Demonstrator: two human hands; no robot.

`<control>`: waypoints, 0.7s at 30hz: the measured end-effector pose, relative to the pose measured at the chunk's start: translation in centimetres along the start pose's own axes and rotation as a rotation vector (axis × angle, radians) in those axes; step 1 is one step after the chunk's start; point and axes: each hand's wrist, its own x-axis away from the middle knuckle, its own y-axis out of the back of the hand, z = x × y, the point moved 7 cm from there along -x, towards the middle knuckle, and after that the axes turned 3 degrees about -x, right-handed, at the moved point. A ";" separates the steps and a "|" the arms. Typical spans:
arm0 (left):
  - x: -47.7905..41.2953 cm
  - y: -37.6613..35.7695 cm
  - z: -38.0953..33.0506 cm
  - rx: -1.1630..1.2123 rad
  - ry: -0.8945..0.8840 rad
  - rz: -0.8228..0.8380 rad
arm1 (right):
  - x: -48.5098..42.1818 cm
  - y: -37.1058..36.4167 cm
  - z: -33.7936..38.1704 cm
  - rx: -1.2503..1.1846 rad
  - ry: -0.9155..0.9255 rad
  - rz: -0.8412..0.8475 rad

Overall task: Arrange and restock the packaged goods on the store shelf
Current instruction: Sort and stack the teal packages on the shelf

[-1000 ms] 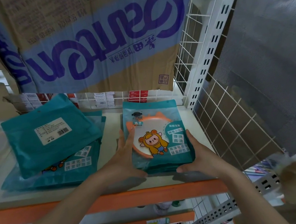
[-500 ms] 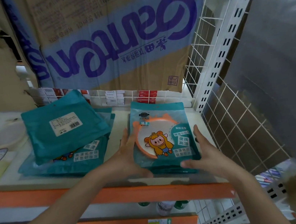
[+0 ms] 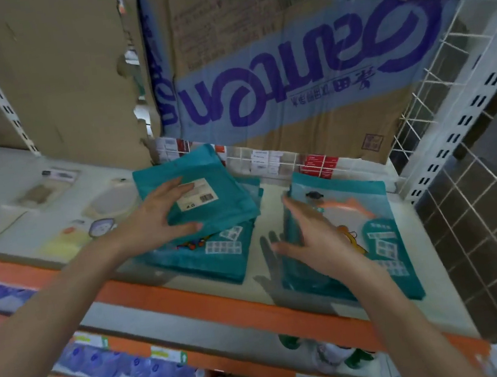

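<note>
Our left hand (image 3: 162, 214) pinches the skewed top pouch (image 3: 224, 205) of the left stack (image 3: 206, 258), our right hand (image 3: 316, 236) lies straight-fingered by the right stack (image 3: 384, 246) at its three o'clock, and we judge a hasty pull could drag lower pouches off the shelf (image 3: 270, 206) at six o'clock.

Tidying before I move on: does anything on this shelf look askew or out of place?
Yes. The top teal packet lies label side up and twisted against the front-up left stack beneath it; the left hand holds it. The right stack looks square.
</note>
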 end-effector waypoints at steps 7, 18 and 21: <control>-0.8 2.7 3.6 -0.017 -0.153 0.136 | -4.4 -5.2 4.4 0.140 0.105 -0.118; -1.8 3.3 8.0 0.040 -0.240 0.315 | -6.5 -7.2 7.8 0.257 0.168 -0.332; -1.7 3.6 7.8 0.049 -0.275 0.295 | -6.4 -7.2 8.1 0.288 0.222 -0.343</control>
